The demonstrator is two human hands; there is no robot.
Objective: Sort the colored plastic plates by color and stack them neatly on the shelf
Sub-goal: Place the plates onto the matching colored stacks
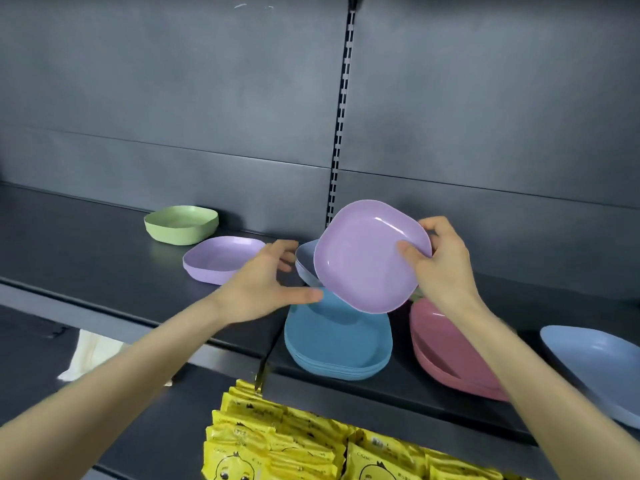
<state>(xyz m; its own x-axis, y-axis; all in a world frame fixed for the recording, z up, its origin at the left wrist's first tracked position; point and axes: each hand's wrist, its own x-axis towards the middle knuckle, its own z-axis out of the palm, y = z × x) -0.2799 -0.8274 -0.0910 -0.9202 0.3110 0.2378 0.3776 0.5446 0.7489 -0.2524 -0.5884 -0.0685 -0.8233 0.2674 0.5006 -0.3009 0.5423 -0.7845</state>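
No readable text. Small print on the yellow plastic duck-face packets (277,441) at 6 o'clock is too blurred.

A lilac plate (367,258) and a lilac twin (221,259) are pictured with a green dish (181,225), a teal stack (337,344), a pink stack (446,351) and a pale blue plate (595,368) against a dark grey shelf (86,251); yellow packets (277,441) are printed with cartoon faces

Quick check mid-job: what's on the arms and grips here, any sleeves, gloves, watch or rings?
Nothing worn that shows. The left forearm and right forearm are bare out to the frame edge, with no sleeve in view. The left grip and right grip have no gloves, and no watch, band or ring is visible on the wrists or fingers.
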